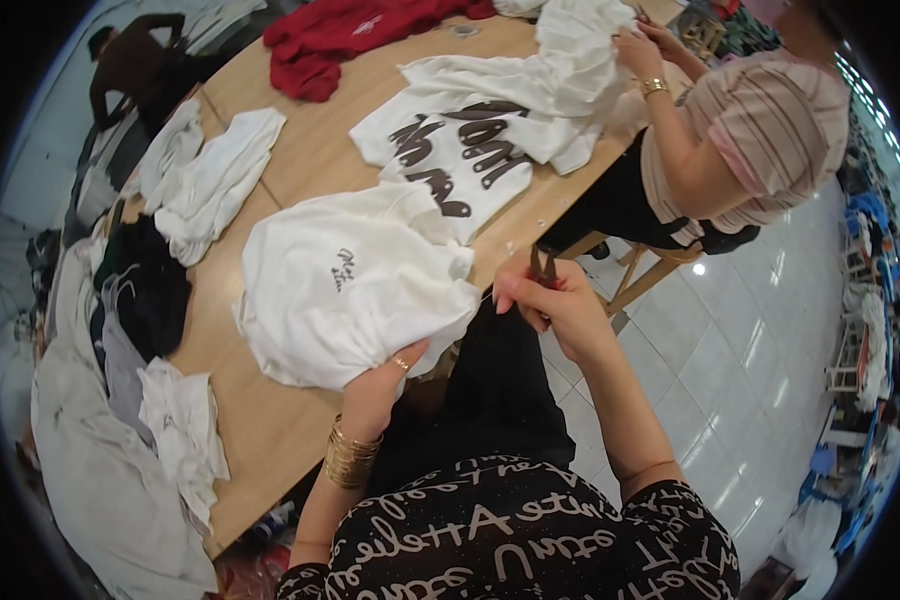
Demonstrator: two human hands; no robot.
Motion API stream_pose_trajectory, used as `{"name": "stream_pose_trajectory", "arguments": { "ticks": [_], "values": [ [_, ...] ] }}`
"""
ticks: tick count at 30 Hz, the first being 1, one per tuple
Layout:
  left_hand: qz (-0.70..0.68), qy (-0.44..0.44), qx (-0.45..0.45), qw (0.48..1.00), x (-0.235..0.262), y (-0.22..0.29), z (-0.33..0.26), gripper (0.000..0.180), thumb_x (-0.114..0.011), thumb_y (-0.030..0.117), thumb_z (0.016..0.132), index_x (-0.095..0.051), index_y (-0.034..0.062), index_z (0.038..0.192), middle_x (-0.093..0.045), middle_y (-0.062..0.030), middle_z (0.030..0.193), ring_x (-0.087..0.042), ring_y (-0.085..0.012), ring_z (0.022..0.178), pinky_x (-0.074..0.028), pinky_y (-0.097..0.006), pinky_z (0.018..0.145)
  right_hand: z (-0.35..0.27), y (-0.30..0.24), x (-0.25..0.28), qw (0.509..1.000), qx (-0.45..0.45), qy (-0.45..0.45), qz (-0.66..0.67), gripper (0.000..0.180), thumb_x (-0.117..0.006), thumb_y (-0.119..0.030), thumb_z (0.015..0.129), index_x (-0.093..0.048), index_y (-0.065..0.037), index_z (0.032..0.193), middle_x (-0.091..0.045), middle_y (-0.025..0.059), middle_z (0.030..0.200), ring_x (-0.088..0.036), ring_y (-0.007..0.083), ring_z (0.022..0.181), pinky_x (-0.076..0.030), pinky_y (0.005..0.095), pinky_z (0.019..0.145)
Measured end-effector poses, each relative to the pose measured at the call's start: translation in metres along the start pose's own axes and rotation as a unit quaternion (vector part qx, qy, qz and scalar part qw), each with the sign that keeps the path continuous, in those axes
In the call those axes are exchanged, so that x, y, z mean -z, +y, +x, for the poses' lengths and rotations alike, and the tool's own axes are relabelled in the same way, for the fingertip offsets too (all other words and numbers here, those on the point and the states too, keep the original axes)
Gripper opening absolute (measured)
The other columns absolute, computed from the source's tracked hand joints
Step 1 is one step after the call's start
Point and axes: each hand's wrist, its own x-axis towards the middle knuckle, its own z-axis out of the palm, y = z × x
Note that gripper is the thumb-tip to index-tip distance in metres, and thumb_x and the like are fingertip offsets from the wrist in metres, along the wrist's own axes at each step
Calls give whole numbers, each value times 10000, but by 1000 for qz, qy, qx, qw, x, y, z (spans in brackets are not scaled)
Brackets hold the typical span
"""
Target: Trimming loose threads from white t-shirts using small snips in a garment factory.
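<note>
Taking the white garment (320, 300) with small dark lettering as the hub of the clock, it spreads over the near part of the wooden desk (270, 420). The left hand (378, 388), at six o'clock, grips its near edge, thumb side showing; the cloth hides most of those fingers. The right hand (570, 310) is at three o'clock, clear of the cloth, its fingers curled around small dark snips (542, 270) whose tips point to twelve.

Most of the crowding lies toward one o'clock, where a second white garment (510, 178) with big dark print meets the held one's far edge. At two o'clock a co-worker in a striped top (770, 120) sits by the desk, handling white cloth at that garment's far end. A wooden stool (640, 285) stands at three, beyond the right hand, on the tiled floor (710, 360).

A red garment (320, 45) lies at twelve, white clothes (225, 175) at ten, and dark cloth (150, 310) heaps along the desk's edge at nine. At eight are a small white piece (182, 410) and a large pale cloth (95, 460).
</note>
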Motion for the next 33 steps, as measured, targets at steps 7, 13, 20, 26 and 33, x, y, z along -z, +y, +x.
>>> {"name": "stream_pose_trajectory", "arguments": {
  "ticks": [7, 13, 20, 26, 33],
  "values": [
    [-60, -6, 47, 997, 4, 0, -1, 424, -670, 36, 741, -512, -38, 1128, -568, -71, 1088, -528, -146, 998, -404, -259, 878, 3, 6, -4, 998, -39, -38, 22, 173, -544, -149, 826, -511, -57, 683, -490, -8, 572, -370, 35, 437, -246, 170, 390],
    [-121, -15, 59, 991, 12, 9, -1, 443, -659, 30, 755, -483, -38, 1156, -552, -81, 1114, -518, -158, 1023, -398, -263, 893, -1, 2, 18, 960, 113, 166, -195, 215, -622, -223, 805, -577, -49, 687, -468, -63, 569, -346, 9, 481, -259, 170, 445],
    [-9, -27, 15, 999, 7, 0, -2, 477, -690, 77, 743, -478, -41, 1154, -553, -80, 1105, -516, -160, 1013, -396, -260, 891, -5, 16, -28, 947, -14, 25, -319, 197, -626, -189, 798, -601, -11, 716, -534, 1, 563, -386, 32, 482, -309, 196, 451],
    [-49, -5, 30, 998, 11, 1, 0, 493, -699, 91, 739, -474, -29, 1161, -545, -80, 1111, -512, -160, 1015, -392, -263, 897, 0, 12, -11, 984, -104, -66, -126, 204, -592, -186, 821, -613, -5, 727, -553, 26, 542, -374, 40, 384, -270, 188, 375],
    [-59, -1, 12, 998, 9, 5, -3, 530, -699, 81, 735, -446, -27, 1187, -541, -84, 1117, -510, -164, 1018, -395, -264, 898, 0, 19, -14, 998, 37, -22, 34, 185, -526, -178, 850, -526, -9, 775, -567, 105, 724, -385, 47, 441, -266, 158, 388]
  ]
}}
